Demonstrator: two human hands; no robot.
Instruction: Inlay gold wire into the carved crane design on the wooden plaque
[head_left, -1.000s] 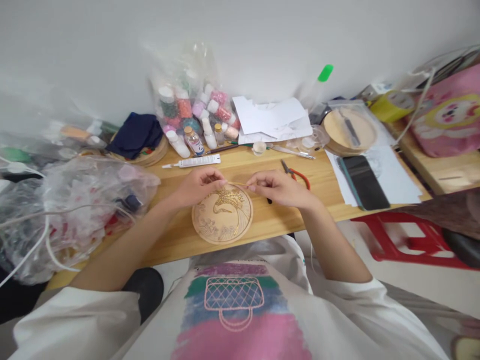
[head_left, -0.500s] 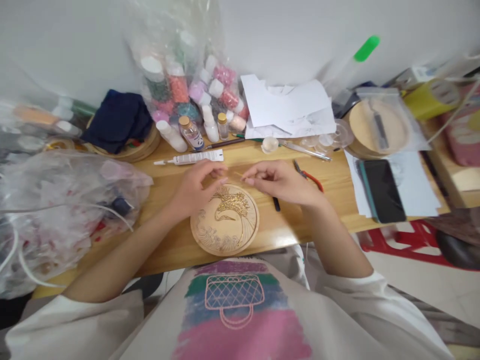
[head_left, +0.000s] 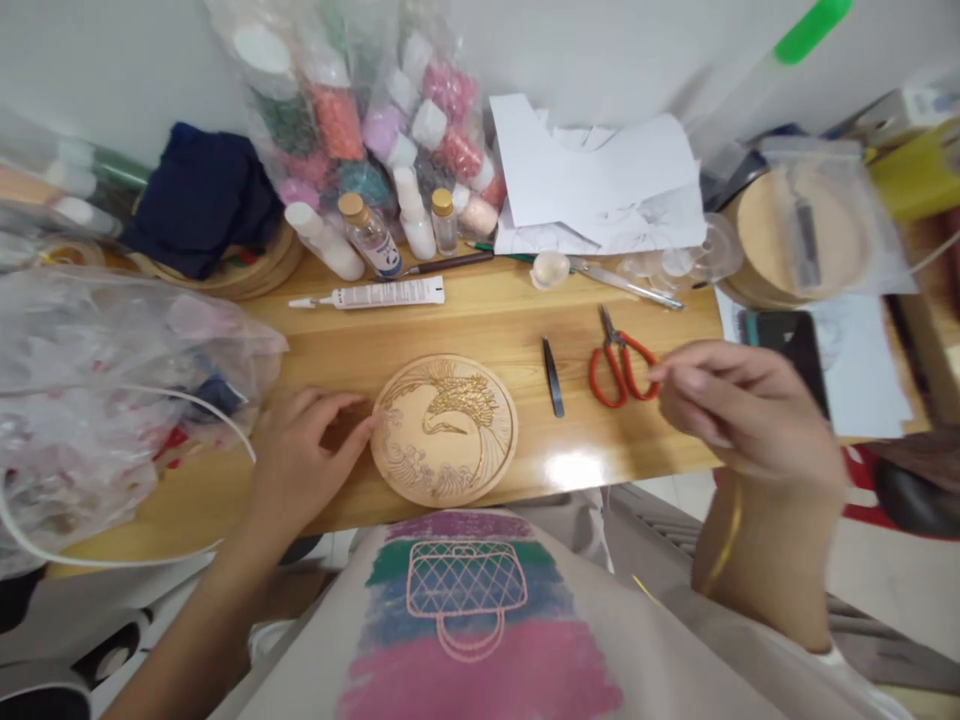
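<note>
A round wooden plaque [head_left: 442, 475] with a raised gold bird and line-drawn waves lies flat on the table. My left hand [head_left: 307, 450] has its thumb and index fingertip closed at the plaque's left rim. Off to the right, my right hand [head_left: 750, 410] is raised, slightly blurred, fingers pinched together. A thin gold wire [head_left: 726, 550] trails below this hand, across the forearm and over the shirt. Red-handled pliers [head_left: 622, 370] lie just left of my right hand. Between them and the plaque rest dark tweezers [head_left: 553, 378].
Behind the plaque lie a white glue tube [head_left: 390, 293], small bottles [head_left: 371, 240] and a white cup [head_left: 550, 270]. Bagged jars [head_left: 337, 120] and papers [head_left: 592, 190] stand at the back. A plastic bag pile [head_left: 112, 400] fills the left; a phone [head_left: 795, 350] lies right.
My hands have parted from above the plaque. The left has come down to its left rim; the right has swung far right with the gold wire, uncovering the pliers and tweezers.
</note>
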